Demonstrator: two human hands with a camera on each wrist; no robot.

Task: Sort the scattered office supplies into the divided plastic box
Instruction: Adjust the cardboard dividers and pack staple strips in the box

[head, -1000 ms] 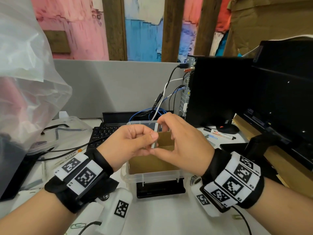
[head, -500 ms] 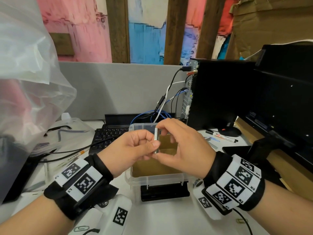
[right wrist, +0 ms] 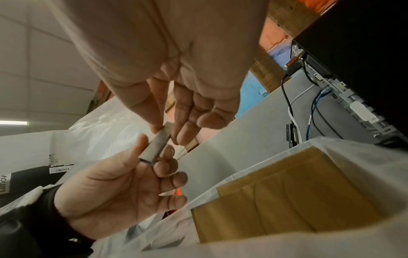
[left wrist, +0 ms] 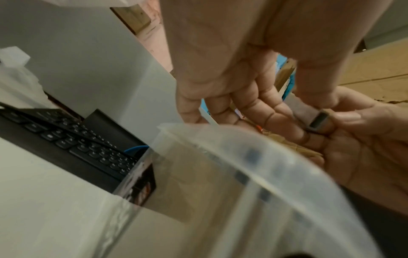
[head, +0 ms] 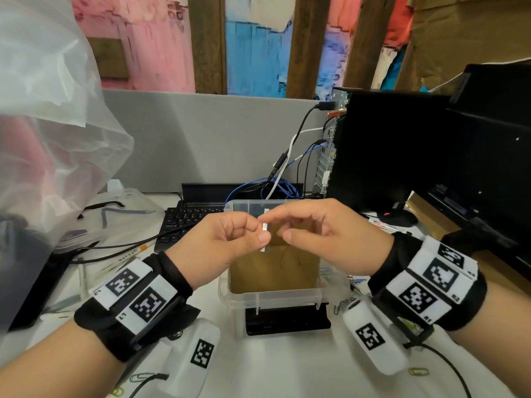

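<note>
White table below: both hands, left hand (head: 230, 239) and right hand (head: 321, 234), pinch the staple strip (head: 265, 235); lower it level into the plastic box (head: 270, 297) unbent.

office desk, keyboard (head: 189, 222), computer tower (head: 382, 145), partition (head: 201, 139)

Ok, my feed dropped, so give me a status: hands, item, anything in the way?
Left hand and right hand both pinch the staple strip. Strip above the plastic box. Nothing blocking the box opening.
</note>
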